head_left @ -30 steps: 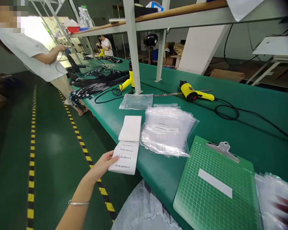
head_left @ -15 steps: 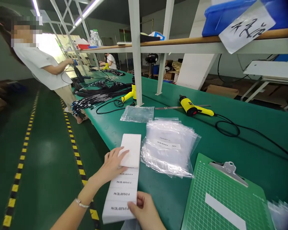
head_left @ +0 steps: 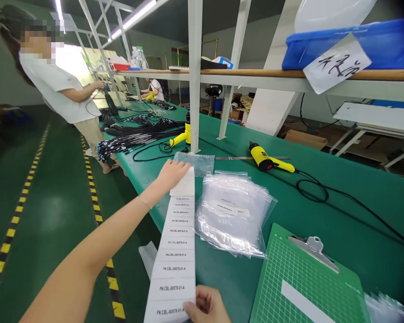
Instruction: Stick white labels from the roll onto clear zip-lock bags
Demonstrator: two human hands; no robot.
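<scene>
Nearest, the right hand has its grip closed about the near end of a long white label strip, thumb upon the printed face; the strip, smooth flat paper divided into oblong labels repeating "PN:CBL-00578-01-A", runs along the left edge of the green desk. To the right lies a green clipboard, a board with rounded corners, a fine pale grid, a shiny metal clip and a narrow, blank paper slip set aslant; crinkled clear plastic shows just beside it. Between strip and clipboard, somewhat farther off, a stack of clear bags presents glossy, creased film and a printed label. The left hand lies over a blank white section at the strip's far end; whether its grip is clenched or merely resting cannot be told. Beyond are a flat transparent bag, a thin metal bar and a yellow heat gun with a black nozzle and looping black cord. Farther left, another yellow tool stands near a sheaf of slender black cables. In the distance, a white-shirted co-worker stands beside the desk.
</scene>
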